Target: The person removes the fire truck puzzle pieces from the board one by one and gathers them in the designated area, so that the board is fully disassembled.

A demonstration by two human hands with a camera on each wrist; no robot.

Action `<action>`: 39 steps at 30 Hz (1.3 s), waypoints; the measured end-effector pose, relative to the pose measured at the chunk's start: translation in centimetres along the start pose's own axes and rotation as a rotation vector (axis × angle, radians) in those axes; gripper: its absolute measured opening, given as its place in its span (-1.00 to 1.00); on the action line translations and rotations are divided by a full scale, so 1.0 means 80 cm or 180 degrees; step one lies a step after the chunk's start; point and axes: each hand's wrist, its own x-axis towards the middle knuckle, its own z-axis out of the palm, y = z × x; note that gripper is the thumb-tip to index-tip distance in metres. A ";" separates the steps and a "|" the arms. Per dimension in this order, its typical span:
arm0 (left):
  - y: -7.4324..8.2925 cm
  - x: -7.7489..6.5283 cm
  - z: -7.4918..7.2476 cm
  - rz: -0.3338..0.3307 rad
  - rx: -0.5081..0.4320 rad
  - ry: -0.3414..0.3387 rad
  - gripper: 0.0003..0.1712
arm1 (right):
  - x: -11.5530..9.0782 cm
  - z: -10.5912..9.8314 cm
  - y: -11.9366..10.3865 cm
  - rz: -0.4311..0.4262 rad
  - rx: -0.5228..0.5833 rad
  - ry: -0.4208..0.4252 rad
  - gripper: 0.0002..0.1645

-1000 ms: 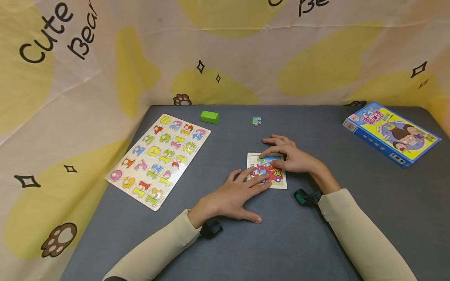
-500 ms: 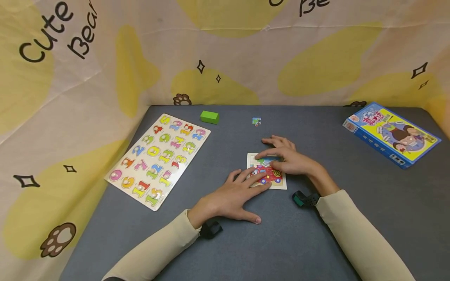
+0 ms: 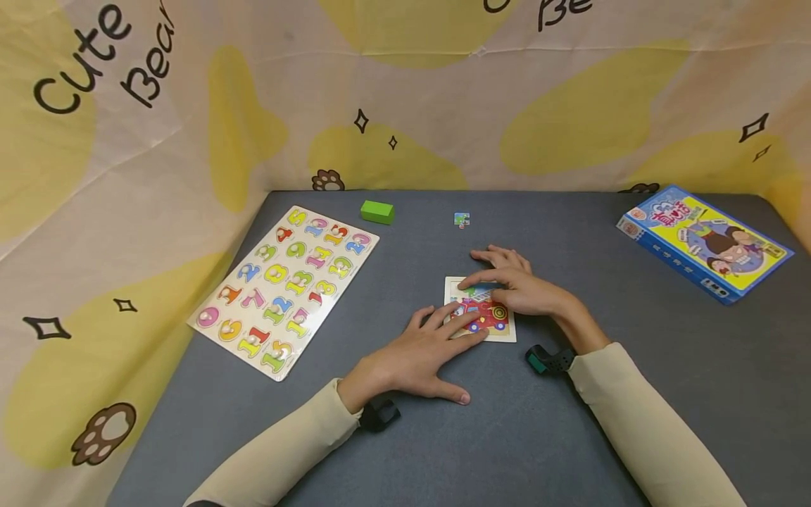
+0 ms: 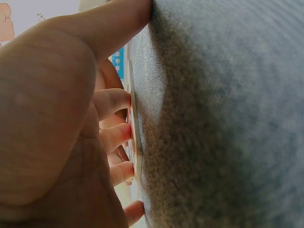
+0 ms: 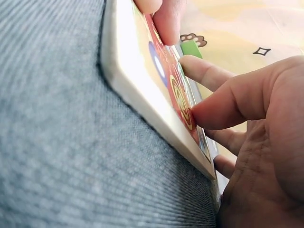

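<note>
A small jigsaw puzzle in a pale tray, picturing a red vehicle, lies flat on the grey table. My left hand is spread over its lower left, with fingertips resting on the picture and the thumb out to the side over the table. In the left wrist view, the fingers meet the puzzle's thin edge. My right hand reaches over the upper right, its thumb and index finger touching the surface apart from each other. The right wrist view has the thumb pressing near a yellow spiral wheel. Both hands cover parts of the picture.
A loose puzzle piece lies beyond the hands, with a green block to its left. On the left is a number board. A blue and yellow box stands far right. Patterned cloth borders the table.
My right hand has shifted slightly left, its index finger sliding toward the puzzle's upper left and its thumb following a little. The left hand stays in place.
</note>
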 end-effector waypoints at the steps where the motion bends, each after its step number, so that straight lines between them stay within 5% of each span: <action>1: 0.000 0.000 0.000 -0.0001 0.0000 -0.0001 0.11 | 0.000 0.000 0.000 0.0009 0.0013 -0.0007 -0.38; 39: 0.002 0.000 0.000 -0.0019 0.0012 0.0017 0.11 | 0.002 0.003 0.002 -0.0240 0.0086 0.0160 -0.36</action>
